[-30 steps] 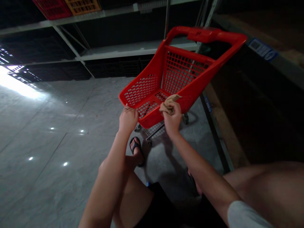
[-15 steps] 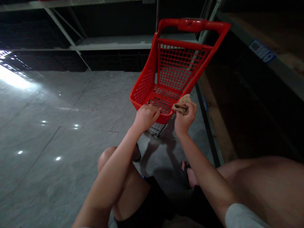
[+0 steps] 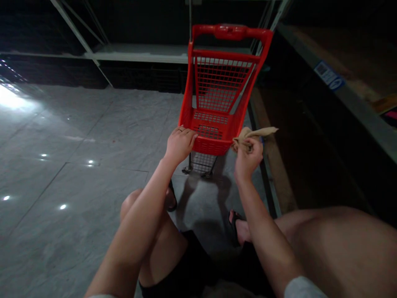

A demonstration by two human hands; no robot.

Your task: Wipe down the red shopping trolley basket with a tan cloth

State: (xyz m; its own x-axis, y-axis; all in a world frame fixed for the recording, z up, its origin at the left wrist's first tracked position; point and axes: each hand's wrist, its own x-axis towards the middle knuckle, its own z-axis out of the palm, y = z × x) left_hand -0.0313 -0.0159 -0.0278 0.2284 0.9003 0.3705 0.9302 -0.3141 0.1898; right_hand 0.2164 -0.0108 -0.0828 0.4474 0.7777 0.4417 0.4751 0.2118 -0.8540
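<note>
A red plastic shopping cart (image 3: 214, 145) stands in front of me, its basket end facing me and its handle at the far side. My left hand (image 3: 180, 144) is closed over the basket's near left corner, fingers on the rim. In my right hand (image 3: 249, 154) is a bunched tan cloth (image 3: 263, 132), one end sticking out to the right. The cloth touches or nearly touches the basket's near right corner. Below the basket, the cart's metal lower frame and wheels (image 3: 187, 169) show.
White metal shelving (image 3: 142, 54) with dark crates (image 3: 167, 78) runs behind the cart. At right is a dark shelf whose edge carries a blue-white label (image 3: 329, 75). Grey shiny floor (image 3: 77, 194) stretches left. My sandaled foot (image 3: 238, 227) is below the cart.
The cart has turned and appears further left and more square to me. My left hand has shifted left along the rim. The cloth's loose end now flares out to the right.
</note>
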